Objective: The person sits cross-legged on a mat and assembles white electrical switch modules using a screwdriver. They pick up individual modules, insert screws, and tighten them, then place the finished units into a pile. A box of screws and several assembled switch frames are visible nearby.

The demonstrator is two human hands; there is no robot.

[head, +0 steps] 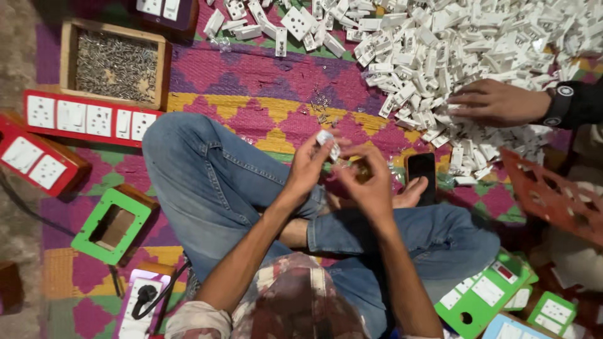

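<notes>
I sit cross-legged in blue jeans on a patterned mat. My left hand (308,164) holds a small white socket part (326,140) at its fingertips, above my knees. My right hand (370,179) is curled close beside it, fingers touching something small that I cannot make out. Both hands meet in front of my lap. A big heap of white plastic socket parts (452,56) lies beyond them at the upper right. Another person's hand (493,102), with a dark sleeve and wristwatch, rests on that heap.
A wooden box of screws (116,63) stands upper left, with red switchboard panels (85,118) below it. A green frame on a wooden box (110,226) lies left. A black phone (422,172) lies by my foot. Green panels (480,298) and a red perforated plate (553,194) are right.
</notes>
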